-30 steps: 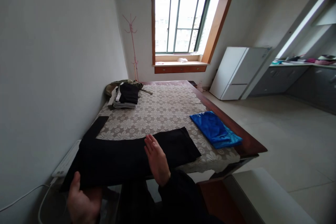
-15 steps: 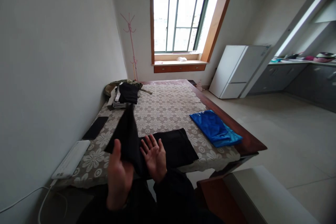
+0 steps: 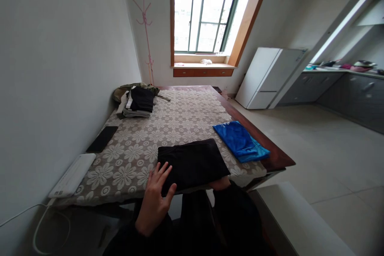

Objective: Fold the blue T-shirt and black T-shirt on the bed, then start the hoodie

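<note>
A folded black garment (image 3: 192, 164) lies as a flat rectangle at the near edge of the table. My left hand (image 3: 156, 198) is open, fingers spread, with the fingertips resting on the garment's left side. At the near right corner, my right hand (image 3: 220, 183) reaches underneath the cloth, so its fingers are hidden. To the right of the garment lies a folded blue garment (image 3: 241, 142), shiny, touched by neither hand.
A patterned lace tablecloth (image 3: 180, 122) covers the table. At the back left sits a pile of folded clothes (image 3: 141, 102). Along the left wall are a black phone-like slab (image 3: 102, 139) and a white device (image 3: 72, 176) with a cable. A pale bench-like surface (image 3: 300, 216) stands lower right.
The raised left part of the black garment has been folded down onto the rest. My left hand now lies at its left side, and my right hand has moved right to the near corner.
</note>
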A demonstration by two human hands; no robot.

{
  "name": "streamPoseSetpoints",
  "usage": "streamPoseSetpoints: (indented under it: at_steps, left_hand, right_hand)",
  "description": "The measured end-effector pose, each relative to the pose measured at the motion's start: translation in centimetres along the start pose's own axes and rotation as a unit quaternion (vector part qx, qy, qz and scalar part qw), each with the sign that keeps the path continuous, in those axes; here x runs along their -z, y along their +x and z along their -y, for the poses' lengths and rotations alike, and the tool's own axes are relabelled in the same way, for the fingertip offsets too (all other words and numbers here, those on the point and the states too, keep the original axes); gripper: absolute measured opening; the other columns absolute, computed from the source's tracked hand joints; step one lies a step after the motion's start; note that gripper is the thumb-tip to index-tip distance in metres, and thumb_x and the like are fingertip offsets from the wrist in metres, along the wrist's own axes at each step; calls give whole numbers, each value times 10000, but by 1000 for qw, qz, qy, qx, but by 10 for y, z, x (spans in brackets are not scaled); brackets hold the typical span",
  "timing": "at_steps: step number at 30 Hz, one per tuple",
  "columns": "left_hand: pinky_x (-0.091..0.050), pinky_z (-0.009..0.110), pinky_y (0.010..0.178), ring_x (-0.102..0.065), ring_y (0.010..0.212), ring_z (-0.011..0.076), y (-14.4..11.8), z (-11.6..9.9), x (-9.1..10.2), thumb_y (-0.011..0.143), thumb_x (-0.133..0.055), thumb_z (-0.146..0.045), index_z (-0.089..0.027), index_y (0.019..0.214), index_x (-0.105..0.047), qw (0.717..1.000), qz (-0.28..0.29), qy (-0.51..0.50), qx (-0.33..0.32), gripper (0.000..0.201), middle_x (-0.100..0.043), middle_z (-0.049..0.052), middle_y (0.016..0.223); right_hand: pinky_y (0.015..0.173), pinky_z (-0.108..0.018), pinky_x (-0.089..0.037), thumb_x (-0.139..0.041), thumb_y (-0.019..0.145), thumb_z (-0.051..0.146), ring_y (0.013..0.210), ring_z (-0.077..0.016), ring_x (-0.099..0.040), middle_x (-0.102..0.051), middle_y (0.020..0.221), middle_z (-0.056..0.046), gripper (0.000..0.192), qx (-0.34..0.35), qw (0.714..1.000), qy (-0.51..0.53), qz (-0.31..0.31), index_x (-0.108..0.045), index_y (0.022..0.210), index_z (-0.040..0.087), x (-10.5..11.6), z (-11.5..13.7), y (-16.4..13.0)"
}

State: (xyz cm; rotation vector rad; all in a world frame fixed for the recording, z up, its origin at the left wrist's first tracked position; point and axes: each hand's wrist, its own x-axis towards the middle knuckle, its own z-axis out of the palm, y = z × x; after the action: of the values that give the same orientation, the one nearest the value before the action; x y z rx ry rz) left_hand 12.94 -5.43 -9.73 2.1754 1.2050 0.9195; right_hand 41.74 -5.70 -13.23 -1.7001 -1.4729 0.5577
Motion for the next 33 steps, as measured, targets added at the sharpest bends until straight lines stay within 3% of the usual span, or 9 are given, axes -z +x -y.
streamPoseSetpoints:
  at_steps: [2, 4, 9, 16, 20, 26, 28, 30, 33]
  left_hand:
    - [-167, 648, 1282, -198, 1598, 327, -9, 11, -5, 996, -578, -353, -324, 1571, -444, 997, 34, 70, -15, 592, -397, 41, 1674]
    - [-194, 645, 1279, -153, 1607, 331, -14, 16, -8, 988, -578, -290, -333, 1607, -378, 993, 45, 110, -24, 652, -331, 36, 1705]
    - [-242, 649, 1264, -175, 1601, 347, -14, 15, -12, 972, -520, -146, -376, 1621, -340, 989, 22, 141, -33, 712, -301, 20, 1718]
    - [-250, 606, 1276, -191, 1599, 324, -14, 14, -17, 963, -452, -84, -387, 1618, -347, 986, -10, 161, -39, 729, -330, -16, 1705]
    - [-235, 611, 1280, -181, 1602, 316, -15, 15, -14, 957, -425, -56, -375, 1600, -390, 988, 9, 150, -39, 719, -346, -21, 1698]
    - [-115, 580, 1306, -205, 1599, 304, -17, 5, -7, 989, -465, -175, -403, 1456, -599, 996, 16, -76, 47, 536, -392, -42, 1675]
    - [-196, 530, 1297, -241, 1587, 319, -14, 0, -1, 973, -566, -312, -365, 1410, -648, 964, -20, -236, 119, 448, -355, -18, 1696]
    - [-348, 481, 1239, -345, 1545, 335, -7, -2, 7, 914, -659, -433, -332, 1398, -654, 896, -60, -390, 202, 494, -368, 19, 1692]
    - [-544, 371, 1023, -534, 1410, 317, 11, 2, 22, 852, -732, -492, -312, 1417, -621, 825, -45, -487, 284, 604, -462, 62, 1634]
  right_hand:
    - [960, -297, -586, -421, 1035, 377, 1297, -195, -644, -817, 1040, -77, 400, -31, 997, 73, -1, -778, 915, 243, 18, 1, 9]
    - [974, -309, -568, -275, 1074, 460, 1181, -196, -716, -821, 931, -85, 592, -58, 986, 151, 29, -792, 995, 184, 36, 7, 17]
    - [975, -454, -585, -748, 811, 388, 1064, -287, -753, -798, 1107, -79, 491, -123, 933, 319, 115, -708, 1271, 218, 53, 27, 35]
    - [992, -427, -551, -687, 748, 282, 1068, -271, -712, -751, 1217, -76, 632, -29, 971, 218, 93, -633, 1373, 209, 39, 26, 62]
    - [1147, -458, -434, -675, 794, 309, 1303, -296, -596, -651, 1403, -120, 695, 24, 998, 58, 15, -543, 1465, 188, 34, 10, 54]
    - [1130, -516, -412, -520, 960, 364, 1340, -349, -537, -613, 1435, -169, 594, 44, 982, -173, -69, -492, 1516, 155, 15, -8, 28]
    - [1093, -528, -417, -465, 997, 370, 1314, -361, -544, -615, 1441, -163, 568, 48, 972, -215, -87, -481, 1528, 167, 9, -9, 21]
    - [1076, -516, -417, -439, 1015, 377, 1313, -355, -540, -619, 1445, -149, 562, 57, 966, -232, -94, -465, 1541, 182, 6, -10, 17]
    - [1079, -498, -402, -442, 1018, 384, 1316, -338, -536, -637, 1422, -136, 562, 64, 964, -238, -95, -457, 1546, 193, 6, -10, 16]
